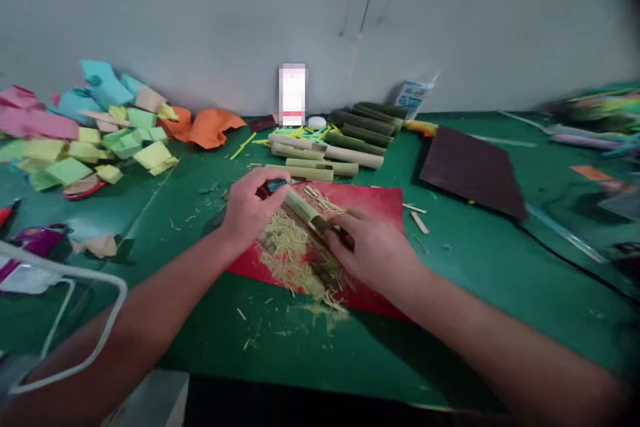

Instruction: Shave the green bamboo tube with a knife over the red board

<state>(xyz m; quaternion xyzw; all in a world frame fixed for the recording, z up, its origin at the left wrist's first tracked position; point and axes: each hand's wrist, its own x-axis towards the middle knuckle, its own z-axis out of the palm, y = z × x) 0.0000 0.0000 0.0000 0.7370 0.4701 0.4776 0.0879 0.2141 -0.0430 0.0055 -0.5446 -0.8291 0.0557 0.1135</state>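
Observation:
A short split length of bamboo (300, 207) lies slanted between my hands, its hollow end facing the right one. My left hand (253, 207) is closed at the far end, thumb and fingertips pinching it. Something small and dark bluish shows under those fingers; I cannot make out what it is. My right hand (375, 250) is closed around the near end, its fingers partly hiding the bamboo. Beneath both hands is a red sheet (385, 200), strewn with pale bamboo shavings (287, 243) and thin slivers.
Behind the sheet lie several bamboo pieces (345, 169), pale and dark green. A phone (293, 95) with a lit screen leans on the wall. Coloured paper (100, 133) is heaped left, a dark brown sheet (473, 173) lies right, and a white metal frame (117, 307) stands near my left forearm.

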